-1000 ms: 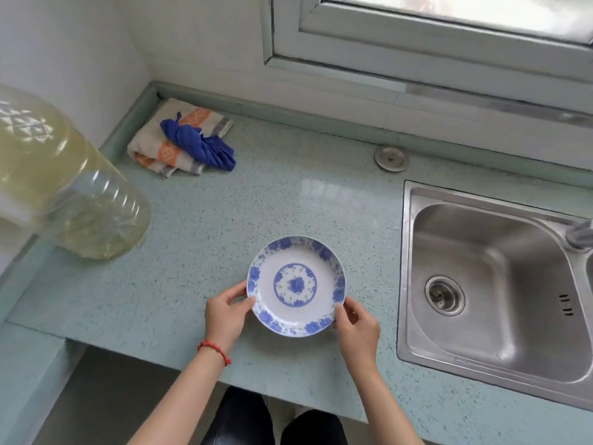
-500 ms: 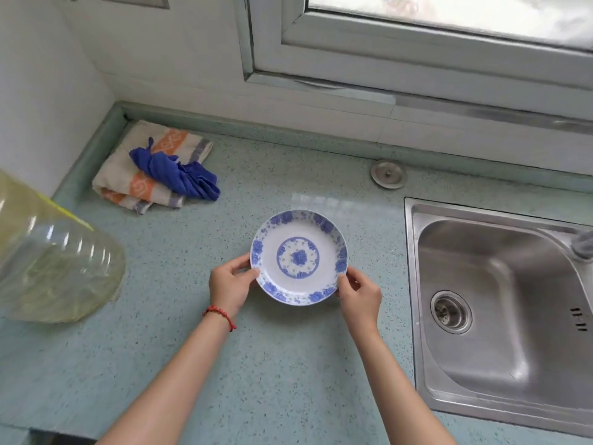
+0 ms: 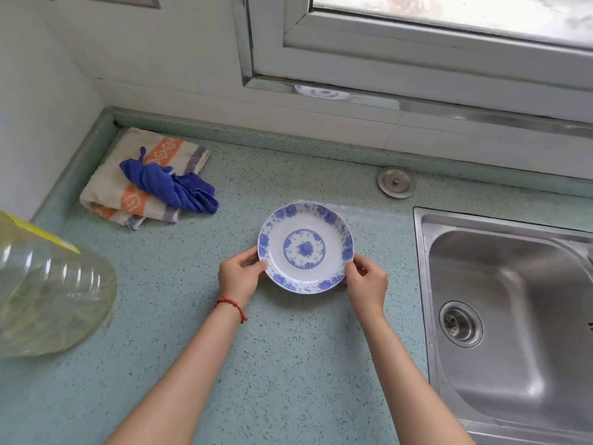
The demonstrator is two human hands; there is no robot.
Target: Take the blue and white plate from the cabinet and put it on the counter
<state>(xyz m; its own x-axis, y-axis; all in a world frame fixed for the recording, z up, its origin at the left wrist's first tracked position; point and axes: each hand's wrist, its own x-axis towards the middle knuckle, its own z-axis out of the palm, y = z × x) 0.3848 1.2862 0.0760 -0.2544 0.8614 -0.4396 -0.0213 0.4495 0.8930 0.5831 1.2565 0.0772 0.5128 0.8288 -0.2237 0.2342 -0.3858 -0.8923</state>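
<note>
The blue and white plate [image 3: 305, 247] lies face up, low over or on the speckled green counter [image 3: 288, 364], left of the sink; I cannot tell if it touches. My left hand [image 3: 239, 277], with a red bracelet at the wrist, grips the plate's near-left rim. My right hand [image 3: 365, 282] grips its near-right rim. The cabinet is out of view.
A steel sink [image 3: 510, 319] takes up the right side. A round metal sink plug [image 3: 396, 182] lies behind the plate. Folded striped cloth [image 3: 141, 175] with a blue rag [image 3: 170, 186] sits in the back left corner. A big clear oil bottle [image 3: 48, 293] stands at left.
Both hands have carried the plate farther from the counter's front edge, toward the wall. Their hold on the rim is the same.
</note>
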